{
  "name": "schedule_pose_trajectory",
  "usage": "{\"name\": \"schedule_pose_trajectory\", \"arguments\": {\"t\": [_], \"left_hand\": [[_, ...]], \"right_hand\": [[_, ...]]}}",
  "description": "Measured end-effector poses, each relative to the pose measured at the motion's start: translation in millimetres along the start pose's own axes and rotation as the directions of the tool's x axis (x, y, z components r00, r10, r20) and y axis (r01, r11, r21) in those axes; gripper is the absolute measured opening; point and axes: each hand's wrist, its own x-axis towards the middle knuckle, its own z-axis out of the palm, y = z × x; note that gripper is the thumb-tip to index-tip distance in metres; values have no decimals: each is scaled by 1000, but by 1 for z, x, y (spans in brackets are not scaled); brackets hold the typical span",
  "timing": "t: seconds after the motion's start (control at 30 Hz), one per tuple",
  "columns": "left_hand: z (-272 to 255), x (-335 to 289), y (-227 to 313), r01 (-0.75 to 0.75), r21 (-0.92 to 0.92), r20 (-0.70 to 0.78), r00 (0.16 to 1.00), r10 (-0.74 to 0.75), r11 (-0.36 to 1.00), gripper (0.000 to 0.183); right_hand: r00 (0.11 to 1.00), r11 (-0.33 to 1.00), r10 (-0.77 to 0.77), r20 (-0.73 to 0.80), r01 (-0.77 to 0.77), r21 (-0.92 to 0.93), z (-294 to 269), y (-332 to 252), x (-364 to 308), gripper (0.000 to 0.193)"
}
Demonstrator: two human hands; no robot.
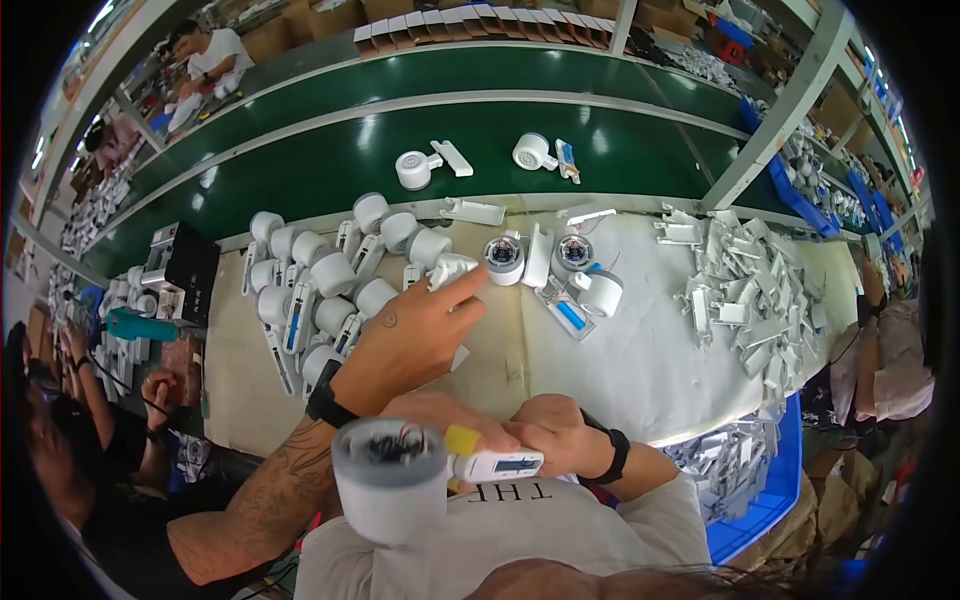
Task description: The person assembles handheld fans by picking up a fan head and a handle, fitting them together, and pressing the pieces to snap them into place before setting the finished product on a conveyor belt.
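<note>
Close to my white shirt is a white device with a drum-shaped head (392, 490) and a short handle (500, 465). Its head is uncovered at the top, showing a dark circuit and thin wires. My left hand (455, 415) closes on the handle near the head, partly hidden behind another person's arm. A small yellow piece (461, 440) shows beside its fingers; its kind is unclear. My right hand (560, 432), a black band on its wrist, is curled around the handle's far end. From the left, a co-worker's tattooed arm crosses in front, its hand (410, 335) on a white plastic part (453, 270).
Several similar devices (330, 270) crowd the table's left side. Two uncovered heads (504, 255) stand mid-table beside a device with a blue battery (570, 316). Loose white shells (750, 300) heap at right, above a blue bin (760, 510). Beyond runs a green conveyor (330, 150).
</note>
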Motion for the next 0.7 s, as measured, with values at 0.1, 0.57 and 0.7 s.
{"name": "schedule_pose_trajectory", "arguments": {"t": [0.1, 0.57, 0.7], "left_hand": [[1, -8, 5, -267, 94, 241, 941, 239, 959, 9], [-78, -51, -52, 277, -474, -487, 708, -511, 836, 24], [-10, -114, 28, -161, -957, -291, 525, -800, 242, 28]], "right_hand": [[998, 993, -49, 28, 46, 110, 3, -7, 6, 24], [912, 944, -331, 244, 323, 72, -18, 7, 29, 27], [926, 958, -264, 269, 283, -34, -36, 33, 43, 26]]}}
